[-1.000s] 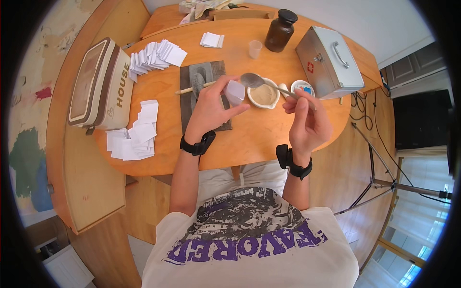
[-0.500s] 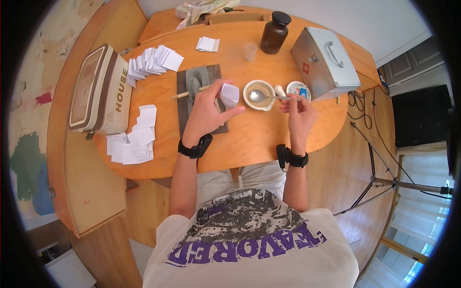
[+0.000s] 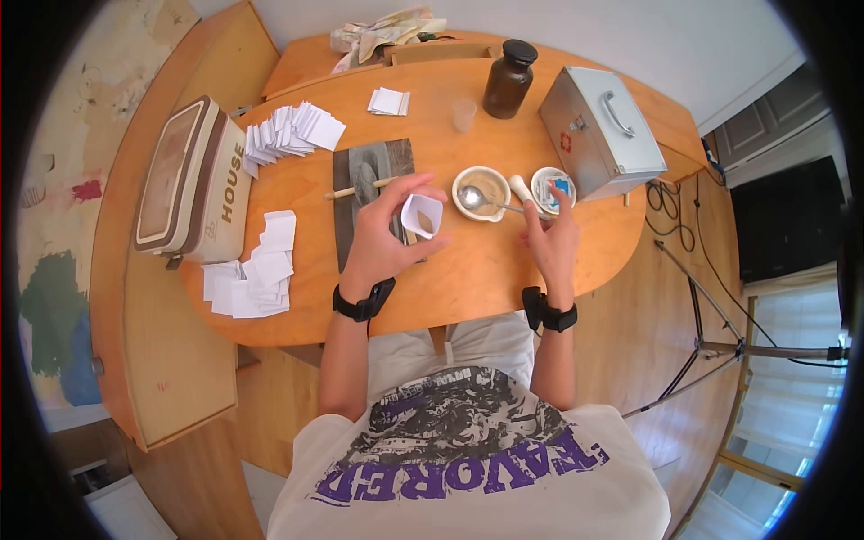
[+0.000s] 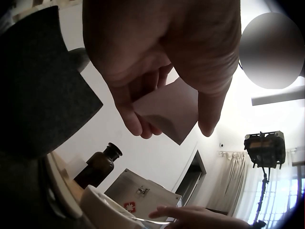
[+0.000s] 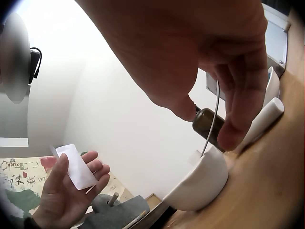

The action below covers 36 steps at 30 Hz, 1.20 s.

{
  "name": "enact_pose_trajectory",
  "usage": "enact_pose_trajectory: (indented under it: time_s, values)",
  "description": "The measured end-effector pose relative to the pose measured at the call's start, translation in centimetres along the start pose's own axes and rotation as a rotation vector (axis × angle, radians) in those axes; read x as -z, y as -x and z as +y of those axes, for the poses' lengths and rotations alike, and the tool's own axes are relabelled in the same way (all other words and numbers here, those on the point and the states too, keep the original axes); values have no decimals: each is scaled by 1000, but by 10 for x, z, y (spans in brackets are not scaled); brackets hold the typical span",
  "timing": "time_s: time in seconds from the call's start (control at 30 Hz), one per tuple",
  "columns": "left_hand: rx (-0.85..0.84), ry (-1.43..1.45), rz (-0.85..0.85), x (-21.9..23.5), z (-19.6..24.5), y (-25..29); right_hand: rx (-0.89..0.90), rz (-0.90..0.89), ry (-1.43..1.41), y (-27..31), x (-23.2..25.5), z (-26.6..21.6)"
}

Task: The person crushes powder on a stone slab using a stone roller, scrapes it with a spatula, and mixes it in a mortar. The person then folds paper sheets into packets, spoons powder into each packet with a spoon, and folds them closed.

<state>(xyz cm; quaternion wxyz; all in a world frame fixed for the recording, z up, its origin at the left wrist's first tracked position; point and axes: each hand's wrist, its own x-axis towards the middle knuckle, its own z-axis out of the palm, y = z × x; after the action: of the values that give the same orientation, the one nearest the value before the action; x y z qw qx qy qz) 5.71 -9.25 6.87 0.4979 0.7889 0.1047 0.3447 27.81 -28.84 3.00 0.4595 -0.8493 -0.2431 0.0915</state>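
My left hand [image 3: 378, 238] holds a small folded paper pouch [image 3: 429, 209] between thumb and fingers. Its mouth faces up, and some tan powder shows inside. To the right, a white mortar [image 3: 457, 200] holds more tan powder. A metal spoon [image 3: 471, 196] lies in it, bowl in the powder and handle over the right rim. My right hand [image 3: 553, 247] is beside the handle, thumb and fingers spread apart around it; in the right wrist view the spoon handle [image 5: 213, 117] runs through the gap between them. A white pestle [image 3: 520, 192] lies right of the mortar.
A small white dish [image 3: 538, 184] with blue packets sits near a silver first-aid box [image 3: 589, 135]. Behind are a brown jar [image 3: 509, 85] and a plastic cup [image 3: 463, 115]. Paper stacks [image 3: 261, 270] lie on the left by a HOUSE case [image 3: 202, 180]. A dark board [image 3: 355, 243] lies near my left hand.
My right hand has lowered the spoon into the mortar and loosened its fingers from the handle. The left hand has turned the pouch so its mouth shows.
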Motion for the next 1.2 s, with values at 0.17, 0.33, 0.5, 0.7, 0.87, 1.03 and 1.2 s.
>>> enact_pose_trajectory:
  time_s: [0.17, 0.33, 0.5, 0.7, 0.87, 1.03, 1.2]
  values:
    - [-95, 21, 33, 1, 10, 14, -40, 31, 177, -2, 13, 0]
    - [128, 211, -6, 6, 18, 23, 15, 134, 326, 10, 34, -37]
    - [240, 342, -110, 0, 22, 27, 314, 51, -48, 26, 41, -75]
    - [382, 594, -271, 0, 32, 26, 563, -517, -448, 33, 19, -85]
    - [303, 790, -333, 1, 16, 30, 364, -772, -579, 37, 7, -90]
    - [432, 1075, -430, 8, 11, 42, 222, -843, -663, 38, -9, -93]
    - [388, 924, -243, 8, 0, 57, 14, -718, -636, 41, -29, -93]
